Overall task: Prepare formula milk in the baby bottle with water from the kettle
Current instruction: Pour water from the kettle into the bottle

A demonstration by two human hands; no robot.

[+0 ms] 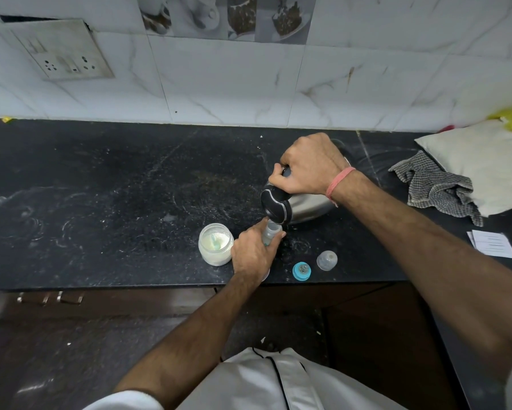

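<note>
My right hand (pixel 308 165) is curled round the handle of the kettle (pixel 296 207), tipping its lid end toward 7 o'clock over the baby bottle (pixel 271 232). My left hand (pixel 253 253) wraps the bottle, standing on the black bench (pixel 101 187). The open formula jar (pixel 215 244) sits touching at its 9 o'clock; the teal ring (pixel 301 271) and clear cap (pixel 326 260) lie at 4 o'clock.

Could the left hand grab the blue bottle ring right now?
Probably not right now. The left hand is busy holding the baby bottle under the tilted kettle. The blue ring lies uncovered on the counter just right of that hand, so once the bottle is put down, it looks easy to get.
</note>
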